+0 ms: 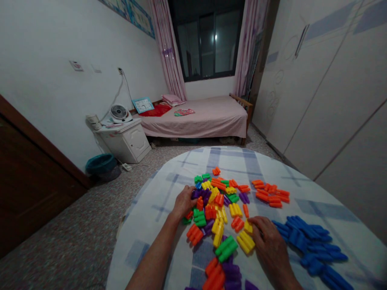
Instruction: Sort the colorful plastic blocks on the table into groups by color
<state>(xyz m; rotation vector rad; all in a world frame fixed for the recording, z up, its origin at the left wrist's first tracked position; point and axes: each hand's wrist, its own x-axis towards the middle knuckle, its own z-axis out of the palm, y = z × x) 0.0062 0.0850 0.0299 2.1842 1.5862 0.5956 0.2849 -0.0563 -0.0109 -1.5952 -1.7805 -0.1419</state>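
Note:
A loose pile of plastic building blocks shaped like joined tubes lies on the round table. My left hand [183, 203] is at the pile's left edge, its fingers and thumb closed around the end of a purple block [196, 194]. Just below it are an orange block [200, 203] and a green block [199, 218]. At the pile's right side, my right hand [270, 241] has its fingertips closed on a yellow block [248, 226]. Another yellow block [246, 242] lies against that hand, and an orange block [237, 224] is just left of its fingertips.
Blue blocks [311, 241] are grouped right of my right hand, with orange blocks [271, 194] grouped behind. A checked cloth [145, 225] covers the table. Beyond stand a bed [205, 121], a white cabinet [130, 141] with a fan [119, 112], and a waste bin [101, 164].

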